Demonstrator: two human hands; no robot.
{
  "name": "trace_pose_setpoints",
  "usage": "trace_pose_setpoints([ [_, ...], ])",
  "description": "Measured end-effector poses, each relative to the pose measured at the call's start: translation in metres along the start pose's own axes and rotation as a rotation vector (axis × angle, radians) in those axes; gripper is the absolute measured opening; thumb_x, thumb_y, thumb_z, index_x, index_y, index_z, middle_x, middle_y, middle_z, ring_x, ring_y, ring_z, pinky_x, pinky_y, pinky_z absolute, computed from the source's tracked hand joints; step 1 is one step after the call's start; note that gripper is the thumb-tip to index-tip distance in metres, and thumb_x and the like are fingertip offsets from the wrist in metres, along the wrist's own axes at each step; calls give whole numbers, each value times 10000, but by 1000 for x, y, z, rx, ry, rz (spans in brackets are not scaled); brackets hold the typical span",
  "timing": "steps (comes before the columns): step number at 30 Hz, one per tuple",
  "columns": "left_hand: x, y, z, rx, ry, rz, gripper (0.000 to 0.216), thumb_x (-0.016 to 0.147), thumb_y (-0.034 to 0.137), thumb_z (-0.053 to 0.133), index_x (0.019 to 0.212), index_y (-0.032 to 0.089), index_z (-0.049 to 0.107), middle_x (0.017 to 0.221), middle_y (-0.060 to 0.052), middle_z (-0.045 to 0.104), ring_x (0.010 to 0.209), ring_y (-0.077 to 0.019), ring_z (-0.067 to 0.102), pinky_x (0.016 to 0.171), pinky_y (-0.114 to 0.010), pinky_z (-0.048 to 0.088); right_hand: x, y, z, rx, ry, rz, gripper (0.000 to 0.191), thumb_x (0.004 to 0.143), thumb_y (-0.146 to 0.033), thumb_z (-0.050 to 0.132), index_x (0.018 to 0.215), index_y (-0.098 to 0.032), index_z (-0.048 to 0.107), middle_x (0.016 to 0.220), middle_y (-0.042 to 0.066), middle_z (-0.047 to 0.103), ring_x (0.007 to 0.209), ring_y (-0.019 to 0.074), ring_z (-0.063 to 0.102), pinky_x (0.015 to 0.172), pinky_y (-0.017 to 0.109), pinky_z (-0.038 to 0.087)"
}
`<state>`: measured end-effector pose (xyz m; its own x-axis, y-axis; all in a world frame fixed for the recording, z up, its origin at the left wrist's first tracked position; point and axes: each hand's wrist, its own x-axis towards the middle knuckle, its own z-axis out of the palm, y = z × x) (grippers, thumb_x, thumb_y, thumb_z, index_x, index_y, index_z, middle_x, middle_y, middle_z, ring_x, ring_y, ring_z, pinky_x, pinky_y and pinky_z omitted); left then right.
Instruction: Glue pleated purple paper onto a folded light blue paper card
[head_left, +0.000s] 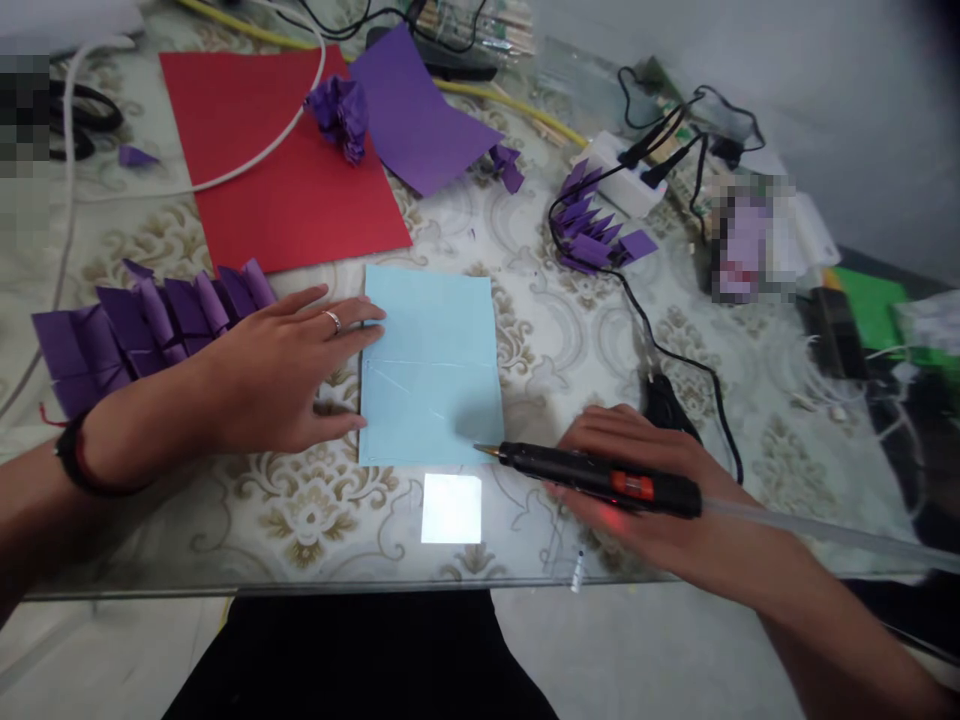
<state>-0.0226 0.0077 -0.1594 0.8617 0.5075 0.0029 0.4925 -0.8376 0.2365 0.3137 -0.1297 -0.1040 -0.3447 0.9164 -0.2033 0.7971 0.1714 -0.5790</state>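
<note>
A light blue sheet of paper (431,330) with a crease across its middle lies flat, and thin clear strands show on it. My left hand (281,365), fingers spread, touches the sheet's left edge. My right hand (637,450) is closed around a black pen-style hot glue gun (592,475) with an orange switch. A long translucent glue stick (810,530) runs out of its back end. The brass nozzle points left, at the lower right corner of the blue sheet; whether it touches cannot be made out. Beside my left forearm stands a pleated purple paper strip (157,325).
Behind the blue sheet lie red paper (277,200), purple paper (427,120) and a crumpled purple piece (341,112). At right are a white power strip (622,175), folded purple paper (596,235) and a black cord (679,355). Scissors (90,110) lie far left. A white cable crosses the red paper.
</note>
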Motion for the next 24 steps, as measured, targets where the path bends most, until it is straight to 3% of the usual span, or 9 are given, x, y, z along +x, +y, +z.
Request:
trace_pose_setpoints([
  [5,-1,3,-1,20,11,23,735,959,532,590,1499,36,541,1605,-226,515,1461,-375,541,1300,-551,317,34,-28,12,44,-62,-137,174,906,-153,614,765,-217,536,730,-34,587,728,162,543,764,366,347],
  [11,-1,5,-1,0,11,-12,749,911,529,643,1487,57,559,1609,-214,519,1487,-359,516,1316,-518,295,54,-38,31,47,-89,-246,219,858,-161,628,730,-210,457,698,-42,514,731,158,479,765,349,303],
  [24,0,6,-1,5,-3,-11,759,913,535,643,1493,54,559,1605,-223,522,1501,-355,505,1315,-513,294,58,-42,36,-33,-130,-226,272,888,-161,621,699,-210,431,674,-32,521,715,163,474,761,347,292],
])
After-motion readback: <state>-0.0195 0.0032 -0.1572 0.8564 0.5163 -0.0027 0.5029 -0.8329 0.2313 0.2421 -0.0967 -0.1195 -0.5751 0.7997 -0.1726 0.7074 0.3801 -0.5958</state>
